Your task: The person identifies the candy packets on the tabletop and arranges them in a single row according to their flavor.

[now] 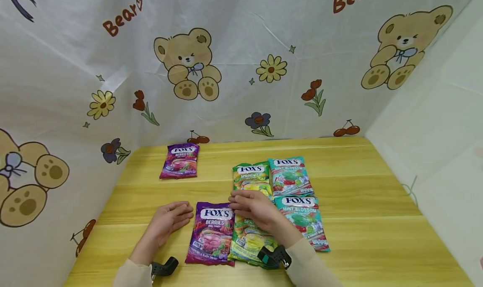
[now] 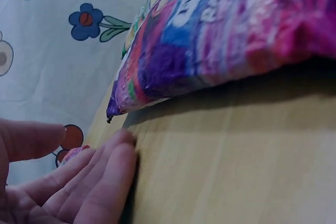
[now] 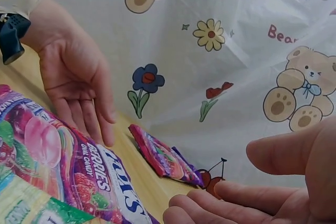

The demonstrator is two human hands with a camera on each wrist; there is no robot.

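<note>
A purple bag of berries candy (image 1: 211,236) lies near the front of the table. My left hand (image 1: 171,221) rests on edge just left of it, fingers straight and nothing held. Over the top of the near green spring tea candy bag (image 1: 250,243) hovers my right hand (image 1: 256,209), its fingers extended toward the berries bag's upper right corner and its palm facing left. In the right wrist view the right thumb (image 3: 283,153) stands apart from the fingers, with nothing between them. The left wrist view shows the left fingertips (image 2: 123,140) close to the berries bag's corner.
A second berries candy bag (image 1: 181,161) lies at the back left. Another spring tea bag (image 1: 250,178) and two teal mint blossom bags, one far (image 1: 290,178) and one near (image 1: 303,224), lie to the right. Printed cloth (image 1: 241,40) walls the wooden table (image 1: 362,211).
</note>
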